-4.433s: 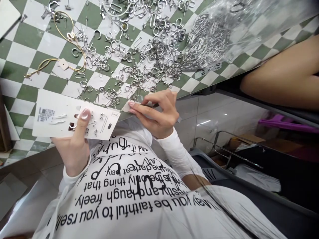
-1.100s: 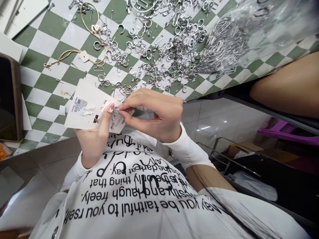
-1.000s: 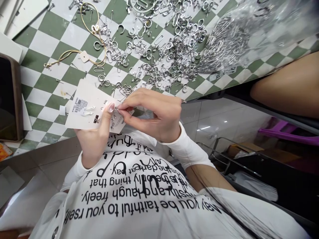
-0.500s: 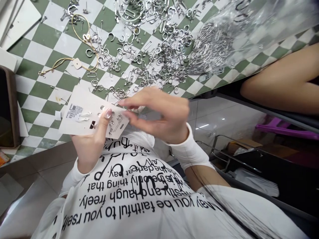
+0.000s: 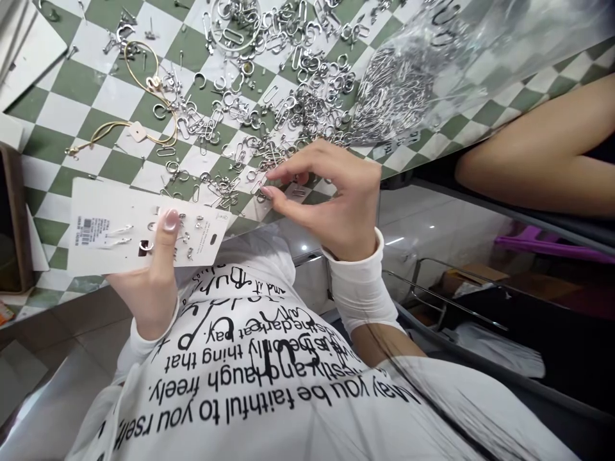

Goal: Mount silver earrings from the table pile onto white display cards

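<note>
My left hand [image 5: 156, 275] grips a white earring card [image 5: 103, 221], thumb on its face and the fingers hidden behind. The card carries a barcode label [image 5: 88, 232] and several pairs of small silver earrings [image 5: 185, 237]; my thumb covers part of them. My right hand [image 5: 331, 198] is over the table's near edge, its thumb and index fingertips slightly apart. An elongated silver loop [image 5: 258, 184] lies right by those fingertips; no held piece can be made out. Beyond the hand spreads a loose heap of silver earrings [image 5: 317, 96], hoops, studs and oval links.
A clear plastic bag [image 5: 403, 83] full of silver pieces lies at the right. Gold cord bracelets [image 5: 113, 128] rest on the green-and-white checked table [image 5: 57, 147]. A dark brown-edged device [image 5: 14, 218] is at the left. Another person's arm [image 5: 538, 147] extends at the far right.
My right hand has moved away from the card, up and right to the scattered pieces. The card in my left hand has shifted left and turned more level.
</note>
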Demonstrator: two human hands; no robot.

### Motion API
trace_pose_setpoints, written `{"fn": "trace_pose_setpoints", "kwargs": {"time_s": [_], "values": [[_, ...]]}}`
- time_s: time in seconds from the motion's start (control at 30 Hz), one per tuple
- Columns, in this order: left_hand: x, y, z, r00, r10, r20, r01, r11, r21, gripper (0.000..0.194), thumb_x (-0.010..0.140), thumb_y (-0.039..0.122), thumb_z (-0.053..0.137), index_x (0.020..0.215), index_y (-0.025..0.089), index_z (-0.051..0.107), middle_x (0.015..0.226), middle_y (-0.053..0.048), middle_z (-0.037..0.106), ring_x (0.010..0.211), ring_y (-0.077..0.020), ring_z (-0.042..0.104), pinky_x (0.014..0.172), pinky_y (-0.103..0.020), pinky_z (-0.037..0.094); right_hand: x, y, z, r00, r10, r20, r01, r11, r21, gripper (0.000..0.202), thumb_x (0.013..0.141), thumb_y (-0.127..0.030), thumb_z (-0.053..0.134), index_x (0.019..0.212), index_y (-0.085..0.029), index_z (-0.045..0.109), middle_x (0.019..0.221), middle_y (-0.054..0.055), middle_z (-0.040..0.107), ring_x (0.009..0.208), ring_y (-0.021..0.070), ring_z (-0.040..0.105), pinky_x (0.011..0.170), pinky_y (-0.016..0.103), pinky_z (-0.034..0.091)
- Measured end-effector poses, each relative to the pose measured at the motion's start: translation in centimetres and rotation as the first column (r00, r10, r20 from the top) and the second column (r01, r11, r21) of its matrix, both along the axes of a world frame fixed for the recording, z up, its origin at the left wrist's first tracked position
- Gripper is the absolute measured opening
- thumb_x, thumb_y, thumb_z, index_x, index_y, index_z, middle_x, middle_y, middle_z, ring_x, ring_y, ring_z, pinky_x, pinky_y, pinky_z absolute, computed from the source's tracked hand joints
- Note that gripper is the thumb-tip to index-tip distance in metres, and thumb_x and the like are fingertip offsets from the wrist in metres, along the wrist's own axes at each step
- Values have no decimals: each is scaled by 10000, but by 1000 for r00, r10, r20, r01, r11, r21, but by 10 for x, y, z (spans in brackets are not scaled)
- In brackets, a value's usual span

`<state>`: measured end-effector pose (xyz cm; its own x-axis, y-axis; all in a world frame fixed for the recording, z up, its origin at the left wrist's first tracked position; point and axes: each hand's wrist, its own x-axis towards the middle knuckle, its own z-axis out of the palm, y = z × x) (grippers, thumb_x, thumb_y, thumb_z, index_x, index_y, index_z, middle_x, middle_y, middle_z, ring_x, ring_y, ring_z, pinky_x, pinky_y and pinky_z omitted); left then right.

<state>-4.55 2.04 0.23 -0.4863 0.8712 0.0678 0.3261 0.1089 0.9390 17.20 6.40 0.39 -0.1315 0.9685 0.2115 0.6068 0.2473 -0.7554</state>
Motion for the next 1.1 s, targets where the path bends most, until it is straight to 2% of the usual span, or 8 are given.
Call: {"fn": "trace_pose_setpoints", "kwargs": {"time_s": [0.1, 0.23, 0.43, 0.6, 0.8, 0.93, 1.03, 1.1], "values": [[0, 1, -4, 996, 42, -83, -41, 999, 12, 348, 820, 384, 842, 1024, 153, 682, 1043, -27, 743, 1092, -207, 710, 1215, -380, 457, -6, 2, -3, 1000, 1, -3, -1, 999, 44, 89, 841, -152, 767, 880, -225, 738, 821, 18, 732, 708, 160, 633, 619, 365, 512], [2, 1, -1, 993, 17, -120, -16, 1000, 11, 307, 851, 364, 814, 1045, 184, 659, 1175, -53, 734, 1297, -250, 626, 1167, -393, 513, -17, 13, -12, 999, 12, 47, -18, 989, 144, 83, 863, -183, 751, 888, -253, 714, 813, 9, 711, 752, 186, 656, 634, 373, 519], [-6, -1, 4, 996, 19, -92, -22, 999, -28, 413, 869, 377, 795, 1216, 243, 615, 1377, -29, 666, 1519, -258, 396, 1318, -445, 328, -5, 24, -12, 988, -48, 145, 33, 994, 101, 63, 892, -251, 753, 888, -279, 697, 866, 13, 727, 679, 166, 613, 677, 340, 531], [-8, 1, -2, 996, 28, -89, -24, 999, 44, 345, 876, 284, 788, 1179, 285, 622, 1390, 14, 649, 1511, -237, 411, 1326, -438, 322, 10, 26, -17, 988, -62, 145, 49, 995, 89, 85, 909, -323, 740, 847, -271, 716, 840, 22, 719, 653, 169, 615, 662, 340, 540], [-3, -1, 7, 996, -4, -87, -1, 998, -62, 302, 876, 319, 791, 1103, 194, 636, 1215, -55, 718, 1534, -265, 365, 1344, -455, 243, 4, 32, -20, 995, -40, 91, 32, 996, 87, 126, 882, -381, 778, 828, -280, 725, 827, 28, 714, 663, 165, 613, 601, 312, 532], [-4, -1, 6, 982, 1, -188, -14, 997, -71, 332, 898, 385, 751, 1161, 244, 607, 1314, -37, 676, 1539, -262, 359, 1334, -452, 277, 0, 36, -19, 994, 15, 104, -20, 999, 50, 136, 877, -360, 783, 808, -270, 708, 815, 27, 714, 664, 165, 620, 588, 304, 540], [-4, -1, 7, 987, 14, -163, -24, 998, -58, 330, 883, 381, 767, 1144, 252, 612, 1341, -26, 667, 1547, -257, 343, 1330, -452, 288, 0, 38, -18, 994, 54, 93, -58, 998, 39, 116, 884, -313, 772, 816, -269, 689, 830, 29, 709, 679, 164, 630, 622, 301, 574], [-4, -1, 10, 993, 27, -116, -33, 998, -53, 303, 862, 351, 796, 1091, 229, 640, 1250, -27, 709, 1487, -260, 443, 1341, -448, 249, 0, 36, -15, 997, 24, 69, -28, 997, 66, 125, 907, -309, 745, 817, -274, 665, 830, 26, 711, 678, 159, 633, 609, 291, 576]]}}
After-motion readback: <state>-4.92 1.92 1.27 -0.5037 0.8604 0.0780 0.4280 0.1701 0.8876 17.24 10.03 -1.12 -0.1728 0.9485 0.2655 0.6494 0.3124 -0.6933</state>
